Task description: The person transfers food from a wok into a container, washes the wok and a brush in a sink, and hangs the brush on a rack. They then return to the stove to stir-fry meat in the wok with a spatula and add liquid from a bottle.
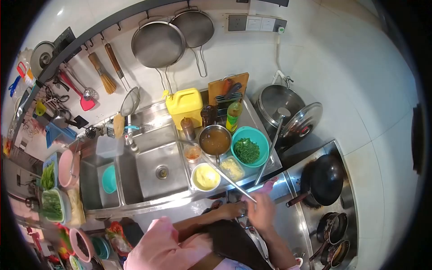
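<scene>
Low in the head view, my right hand is closed around a long metal handle. The handle slants up and left past the bowls to above the sink's edge; its far end is too blurred to name. My left hand is beside it at the counter's front edge, its fingers curled, and what they hold, if anything, is hidden. Nearest the handle are a white bowl of yellow paste, a clear tub of chopped pale bits, a pot of brown liquid and a teal bowl of chopped greens.
A double steel sink lies to the left. Behind the bowls stand a yellow jug and several bottles. A long-handled ladle leans near a large pot. To the right, a black wok and smaller pans occupy the stove.
</scene>
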Tool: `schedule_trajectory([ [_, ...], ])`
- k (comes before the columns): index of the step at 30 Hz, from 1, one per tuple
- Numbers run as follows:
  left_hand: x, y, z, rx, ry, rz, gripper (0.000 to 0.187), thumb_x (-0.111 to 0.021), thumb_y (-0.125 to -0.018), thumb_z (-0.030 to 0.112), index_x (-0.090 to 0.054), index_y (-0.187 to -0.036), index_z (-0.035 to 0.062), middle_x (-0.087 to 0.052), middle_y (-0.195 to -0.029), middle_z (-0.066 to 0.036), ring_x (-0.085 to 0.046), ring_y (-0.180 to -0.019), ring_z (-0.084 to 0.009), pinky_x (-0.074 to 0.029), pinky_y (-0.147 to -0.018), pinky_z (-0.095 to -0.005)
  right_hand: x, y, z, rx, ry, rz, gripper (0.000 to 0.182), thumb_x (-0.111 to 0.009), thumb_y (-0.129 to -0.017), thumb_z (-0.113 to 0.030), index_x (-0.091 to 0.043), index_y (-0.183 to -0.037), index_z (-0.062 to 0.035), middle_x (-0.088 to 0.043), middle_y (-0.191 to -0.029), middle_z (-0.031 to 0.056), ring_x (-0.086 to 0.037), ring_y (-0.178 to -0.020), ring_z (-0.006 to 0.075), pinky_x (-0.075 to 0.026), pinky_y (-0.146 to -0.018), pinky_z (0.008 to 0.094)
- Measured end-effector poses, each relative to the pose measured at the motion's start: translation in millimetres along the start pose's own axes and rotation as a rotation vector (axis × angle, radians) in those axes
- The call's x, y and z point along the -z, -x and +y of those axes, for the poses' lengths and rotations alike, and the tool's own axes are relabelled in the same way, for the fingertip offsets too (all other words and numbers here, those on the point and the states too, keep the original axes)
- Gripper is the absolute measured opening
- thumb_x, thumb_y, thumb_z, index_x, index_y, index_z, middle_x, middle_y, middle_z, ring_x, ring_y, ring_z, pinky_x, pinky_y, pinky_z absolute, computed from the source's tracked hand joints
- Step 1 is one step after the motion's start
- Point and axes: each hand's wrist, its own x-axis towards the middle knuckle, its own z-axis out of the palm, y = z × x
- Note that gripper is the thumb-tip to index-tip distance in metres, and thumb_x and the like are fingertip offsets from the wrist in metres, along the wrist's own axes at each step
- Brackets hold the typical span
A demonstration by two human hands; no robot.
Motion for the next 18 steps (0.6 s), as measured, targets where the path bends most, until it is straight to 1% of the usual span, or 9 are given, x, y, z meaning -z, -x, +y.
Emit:
schedule_trajectory([
  [2,-2,-6,-18,-0.166,-0.142,-0.002,0.042,-0.055,-0.091,0.019,-0.049,-0.131,0.0071,-0.061,-0.121,-0.021,-0.064,-0.101,-0.0388,-0.052,-0.083,-0.0476,-14,-11,-13,0.008,-0.032,-0.052,0.019,-0.073,-0.081,-0.014,-0.063,-0.097,-0.0092,-0.066,-0.087,0.0096,-0.064,-0.077,0.0319,-0.05,-0.064,0.0434],
  [4,-12,-15,-43,-0.181,-0.234,0.009,0.038,-0.055,-0.091,0.02,-0.053,-0.127,0.0072,-0.063,-0.117,-0.02,-0.065,-0.099,-0.0374,-0.052,-0.082,-0.0464,-17,-13,-21,-0.079,-0.111,-0.104,0.019,-0.073,-0.081,-0.014,-0.063,-0.095,-0.0088,-0.066,-0.086,0.0095,-0.065,-0.077,0.0322,-0.05,-0.065,0.0441],
  [5,-20,-19,-54,-0.28,-0.309,0.061,0.036,-0.057,-0.091,0.02,-0.057,-0.124,0.007,-0.064,-0.113,-0.019,-0.065,-0.098,-0.0365,-0.052,-0.082,-0.045,-21,-8,-15,-0.179,-0.247,-0.202,0.02,-0.069,-0.088,-0.018,-0.065,-0.105,-0.007,-0.067,-0.09,0.0132,-0.067,-0.072,0.0242,-0.05,-0.06,0.0367],
  [6,-26,-21,-62,-0.376,-0.387,0.122,0.033,-0.058,-0.09,0.02,-0.06,-0.121,0.0068,-0.066,-0.109,-0.018,-0.065,-0.098,-0.0355,-0.053,-0.082,-0.0437,-18,-3,-10,-0.272,-0.281,-0.286,0.02,-0.068,-0.089,-0.019,-0.065,-0.105,-0.0062,-0.067,-0.088,0.0128,-0.066,-0.071,0.0216,-0.049,-0.058,0.0353],
  [8,-32,-33,-68,-0.217,0.068,-0.008,0.034,-0.059,-0.091,0.018,-0.06,-0.123,0.0071,-0.068,-0.108,-0.017,-0.066,-0.099,-0.0354,-0.052,-0.087,-0.0427,-10,7,-2,-0.455,-0.367,-0.439,0.021,-0.067,-0.092,-0.021,-0.065,-0.106,-0.0045,-0.067,-0.085,0.0119,-0.065,-0.069,0.0162,-0.048,-0.056,0.0325],
  [9,-27,-32,-63,-0.191,0.046,-0.009,0.035,-0.059,-0.091,0.018,-0.059,-0.124,0.0069,-0.068,-0.109,-0.017,-0.067,-0.1,-0.0348,-0.052,-0.087,-0.0426,-13,21,12,-0.492,-0.409,-0.438,0.022,-0.064,-0.095,-0.021,-0.065,-0.107,-0.0031,-0.066,-0.079,0.0082,-0.061,-0.071,0.0111,-0.047,-0.06,0.0286],
  [13,-10,-35,-62,-0.097,0.005,-0.029,0.04,-0.058,-0.094,0.022,-0.056,-0.13,0.0067,-0.068,-0.114,-0.018,-0.067,-0.101,-0.0337,-0.053,-0.087,-0.0428,19,67,42,-0.834,-0.592,-0.306,0.024,-0.062,-0.097,-0.022,-0.065,-0.11,-0.0013,-0.063,-0.08,0.0014,-0.053,-0.074,0.0063,-0.045,-0.066,0.0256],
  [16,-13,-57,-84,0.017,0.24,-0.086,0.048,-0.061,-0.092,0.023,-0.051,-0.136,0.0065,-0.067,-0.114,-0.02,-0.067,-0.102,-0.034,-0.053,-0.086,-0.0429,42,114,62,-0.886,-0.467,-0.047,0.027,-0.06,-0.099,-0.025,-0.066,-0.11,-0.0021,-0.06,-0.071,0.0006,-0.051,-0.066,0.0075,-0.043,-0.06,0.0269],
  [18,8,-63,-50,0.073,0.156,-0.157,0.049,-0.062,-0.091,0.022,-0.051,-0.136,0.0063,-0.067,-0.113,-0.02,-0.068,-0.102,-0.0342,-0.053,-0.087,-0.0425,56,146,73,-0.971,-0.411,0.127,0.027,-0.06,-0.098,-0.025,-0.066,-0.11,-0.0015,-0.055,-0.069,-0.0007,-0.047,-0.065,0.0076,-0.04,-0.058,0.0265],
])
